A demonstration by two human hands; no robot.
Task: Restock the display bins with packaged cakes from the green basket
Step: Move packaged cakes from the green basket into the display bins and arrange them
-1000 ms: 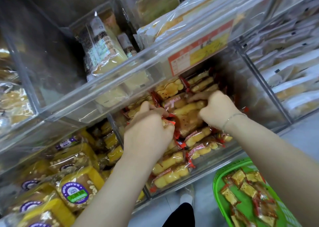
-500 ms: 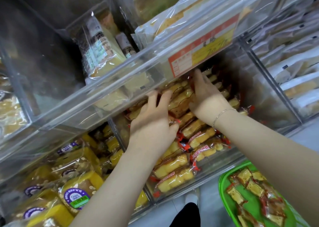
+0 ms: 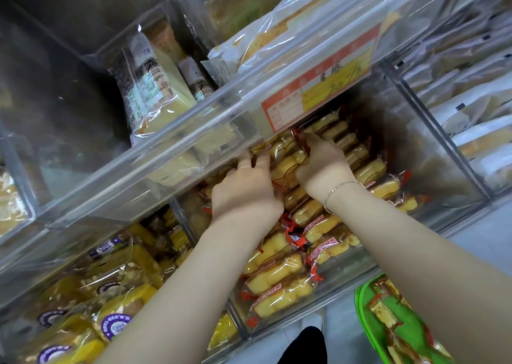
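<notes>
- Hands reach deep into the clear middle bin (image 3: 457, 169), under the upper bin's front edge.
- Left hand (image 3: 246, 192) lies on the stacked cakes (image 3: 279, 280), fingers fairly straight.
- Right hand (image 3: 321, 164) seems to pinch a red wrapper end (image 3: 300, 139); its fingertips are partly hidden.
- Green basket (image 3: 363, 305), lower right, holds more cakes.
- Price label (image 3: 318, 97) hangs above the hands.

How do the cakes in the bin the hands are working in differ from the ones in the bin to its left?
The cakes in the middle bin are plain golden bars in clear wrap with red ends; the cakes in the left bin have yellow wrap with round purple labels. The middle ones lie in rows, the left ones look jumbled. The left hand and right hand reach only into the middle bin. Both are individually wrapped.
</notes>
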